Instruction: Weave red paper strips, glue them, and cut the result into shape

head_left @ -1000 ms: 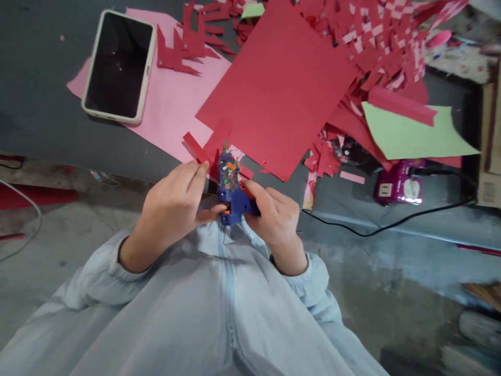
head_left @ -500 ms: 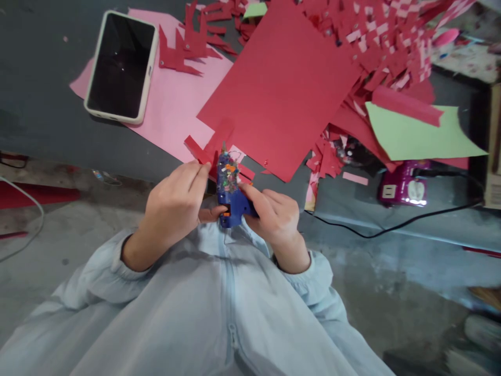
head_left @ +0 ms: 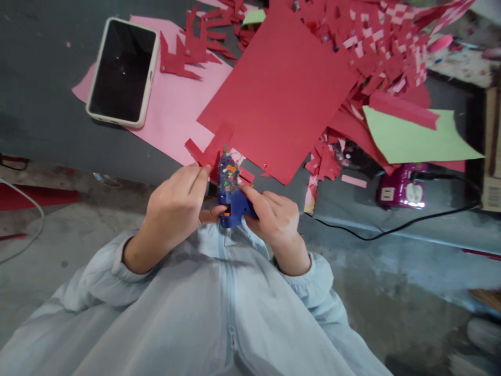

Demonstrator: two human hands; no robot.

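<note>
At the table's front edge, my right hand (head_left: 276,216) is wrapped round the handle of a blue glue gun (head_left: 234,201), its nozzle aimed away from me. Bits of coloured scrap and an orange piece are stuck on the gun's top. To its left is my left hand (head_left: 176,201), bent closed, with the fingertips against a red paper strip (head_left: 198,152) beside the nozzle. The left thumb reaches across to the rear of the gun. Just beyond both hands lies a large red paper sheet (head_left: 277,94).
A phone (head_left: 123,70) rests on pink paper (head_left: 180,109) at the left. Red and pink cut pieces (head_left: 376,47) pile up at the back right, near a green sheet (head_left: 407,138). A purple power socket (head_left: 403,187) has a black cord (head_left: 368,237) at the front edge.
The view has shifted slightly, so the table's things sit a little lower. Both hands and the glue gun hold nearly the same pose.
</note>
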